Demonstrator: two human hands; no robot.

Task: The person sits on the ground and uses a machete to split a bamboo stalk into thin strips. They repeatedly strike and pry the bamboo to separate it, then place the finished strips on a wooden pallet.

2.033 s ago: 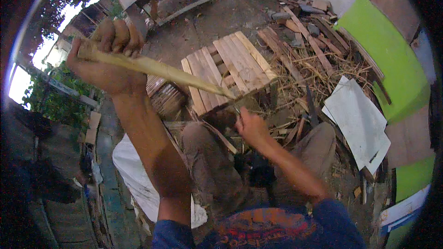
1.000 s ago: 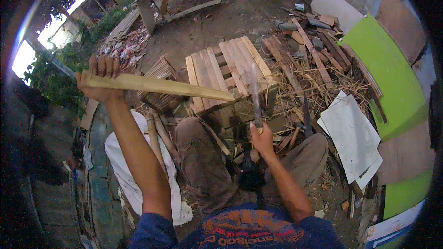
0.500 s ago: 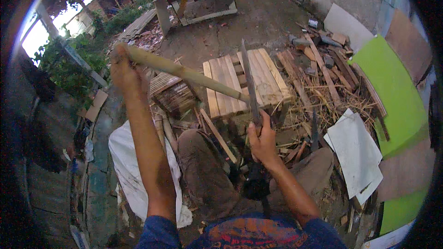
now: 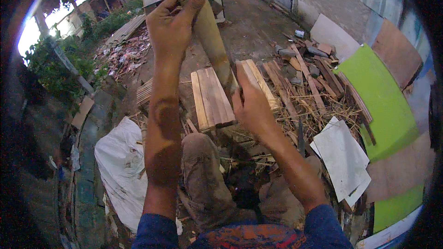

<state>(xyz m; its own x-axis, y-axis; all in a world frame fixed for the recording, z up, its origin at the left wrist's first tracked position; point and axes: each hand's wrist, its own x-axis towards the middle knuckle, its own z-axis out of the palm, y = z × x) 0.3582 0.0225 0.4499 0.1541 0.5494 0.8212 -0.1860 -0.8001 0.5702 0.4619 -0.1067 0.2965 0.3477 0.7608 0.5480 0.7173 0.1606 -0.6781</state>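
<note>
A length of bamboo point(image 4: 213, 41) slants down from upper left toward the slatted wooden bench point(image 4: 207, 94). My left hand point(image 4: 173, 25) is closed round its raised end, fingers and thumb on opposite sides. At the lower end my right hand point(image 4: 254, 106) is closed, close against the bamboo. Only a thin dark edge of the machete point(image 4: 232, 68) shows beside that hand; the handle is hidden in my grip. Whether the blade touches the bamboo I cannot tell. Both hands are in front of the bench, above my knees.
Scrap wood and straw point(image 4: 323, 97) lie heaped right of the bench. Pale sheets point(image 4: 344, 159) and a lime-green panel point(image 4: 378, 101) are farther right. A white sack point(image 4: 121, 170) lies by my left leg. A wooden table point(image 4: 221, 0) stands at the back.
My left hand has swung up and to the right with the bamboo, which now points more steeply. The right hand has risen, and the machete blade, upright before, is mostly hidden.
</note>
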